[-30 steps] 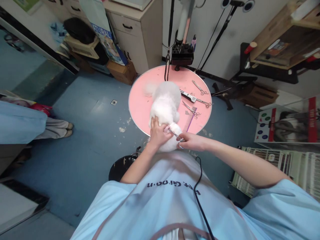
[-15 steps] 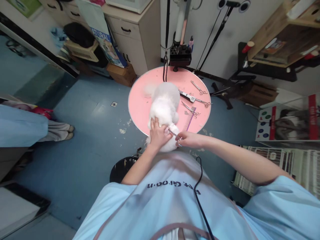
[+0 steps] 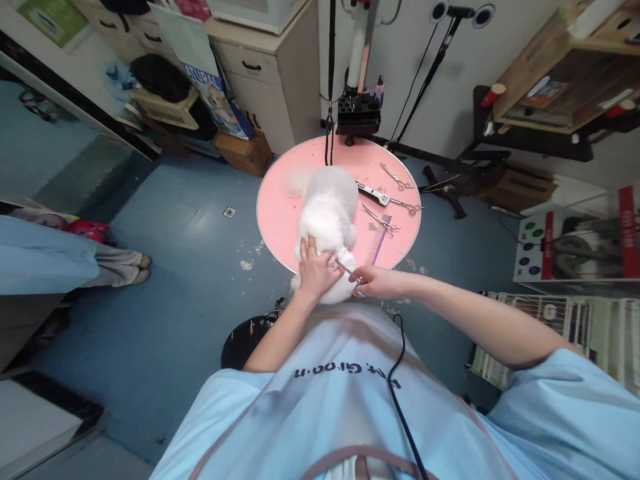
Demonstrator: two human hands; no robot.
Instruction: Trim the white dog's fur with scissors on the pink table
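A fluffy white dog [image 3: 327, 207] is on the round pink grooming table [image 3: 277, 230], its near end reaching past the table's edge towards my apron. My left hand [image 3: 316, 270] grips the dog near that end, fingers spread into the fur and thumb by a small pinkish patch. In my right hand [image 3: 375, 282] is a pair of scissors [image 3: 347, 269], blades pointing at that patch beside my left thumb. Whether the blade tips touch the fur is too small to tell. Part of the dog is hidden under my left hand.
On the table's right lie a purple comb [image 3: 379, 241], curved scissors [image 3: 377, 217], a clipper [image 3: 373, 193] and more shears [image 3: 395, 177]. A black tool holder [image 3: 359, 115] stands at the back edge. A black stool [image 3: 245, 340] is at lower left; another person's legs [image 3: 117, 260] show farther left.
The view has shifted very slightly. Both hands, the scissors and the dog keep nearly the same places.
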